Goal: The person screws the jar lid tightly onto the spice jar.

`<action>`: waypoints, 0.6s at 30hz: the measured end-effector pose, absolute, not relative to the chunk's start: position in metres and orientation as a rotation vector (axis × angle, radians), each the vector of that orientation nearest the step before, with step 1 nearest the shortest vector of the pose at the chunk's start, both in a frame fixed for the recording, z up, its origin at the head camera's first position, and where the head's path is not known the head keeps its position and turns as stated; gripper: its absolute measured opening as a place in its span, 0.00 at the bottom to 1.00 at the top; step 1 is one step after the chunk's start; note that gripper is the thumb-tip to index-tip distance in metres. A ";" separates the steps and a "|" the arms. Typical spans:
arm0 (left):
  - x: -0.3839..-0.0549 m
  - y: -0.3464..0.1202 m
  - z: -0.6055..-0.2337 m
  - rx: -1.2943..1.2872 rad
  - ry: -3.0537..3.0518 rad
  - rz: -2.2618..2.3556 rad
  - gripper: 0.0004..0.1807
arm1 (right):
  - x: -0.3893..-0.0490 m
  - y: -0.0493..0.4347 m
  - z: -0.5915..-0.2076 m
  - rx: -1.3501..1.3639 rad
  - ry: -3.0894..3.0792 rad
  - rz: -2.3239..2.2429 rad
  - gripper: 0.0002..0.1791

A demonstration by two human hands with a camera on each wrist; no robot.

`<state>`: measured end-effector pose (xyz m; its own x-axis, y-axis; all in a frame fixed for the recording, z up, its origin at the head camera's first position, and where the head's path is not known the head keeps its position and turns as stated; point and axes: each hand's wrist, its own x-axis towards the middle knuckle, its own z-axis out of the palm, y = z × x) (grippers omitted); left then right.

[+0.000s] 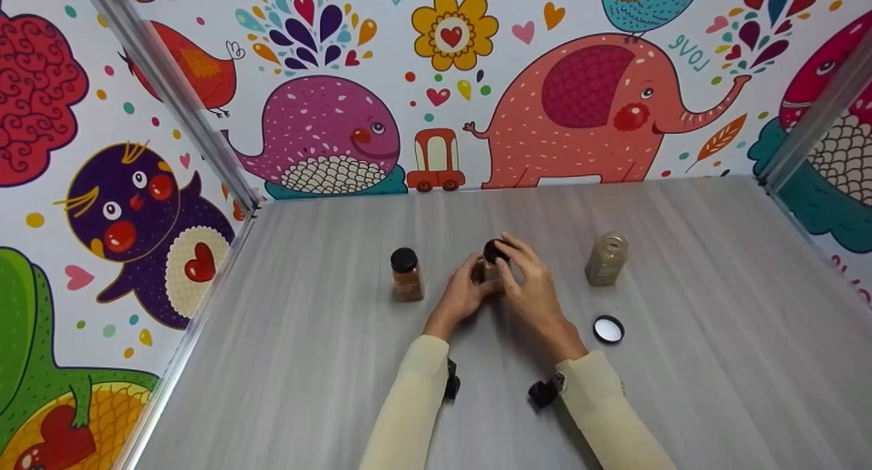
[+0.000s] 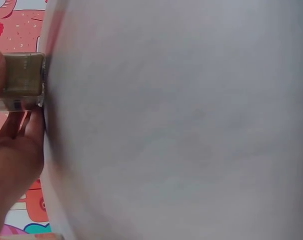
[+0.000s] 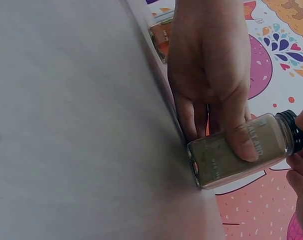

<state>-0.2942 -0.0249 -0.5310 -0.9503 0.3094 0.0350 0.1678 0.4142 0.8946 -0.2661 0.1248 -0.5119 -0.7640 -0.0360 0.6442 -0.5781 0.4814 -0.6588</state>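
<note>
- Two hands share one clear, square-sided glass jar of olive-brown powder (image 3: pixel 216 162), near the centre of the head frame, over the grey wood-grain worktop (image 1: pixel 306 388).
- Your left hand (image 1: pixel 461 298) comes from the lower left, its grip clamped round the jar's body, thumb across one face.
- Your right hand (image 1: pixel 535 286) reaches from the lower right; its fingertips pinch the black ribbed round cap (image 3: pixel 291 131), though only part of that grip shows at the right edge of the right-wrist frame.
- The key relation for you: the jar's long axis looks upright, square to the worktop, with the cap on its upper end, so your right hand is nearer the cap and your left nearer the base.
- Right of centre, you have an uncapped glass jar of pale greenish powder (image 1: pixel 606 262), and below it a loose black cap with a white inside (image 1: pixel 608 329).
- Left of centre stands a black-capped glass jar of orange-brown powder (image 1: pixel 407 279), nearer your left hand.
</note>
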 end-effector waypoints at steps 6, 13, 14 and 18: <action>-0.294 -0.024 -0.533 0.380 2.526 1.574 0.30 | -0.267 0.123 -0.513 0.519 -2.150 1.185 0.17; -0.293 -0.024 -0.534 0.428 2.543 1.600 0.27 | -0.266 0.125 -0.513 0.519 -2.173 1.201 0.18; -0.293 -0.024 -0.534 0.426 2.540 1.603 0.27 | -0.266 0.125 -0.513 0.515 -2.179 1.203 0.18; -0.293 -0.023 -0.532 0.410 2.531 1.608 0.27 | -0.266 0.126 -0.512 0.521 -2.204 1.183 0.18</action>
<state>-0.2927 -0.0231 -0.5322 -0.9568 0.2868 0.0478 0.1651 0.4006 0.9012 -0.2659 0.1259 -0.5117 -0.7569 -0.0659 0.6502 -0.5784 0.5308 -0.6195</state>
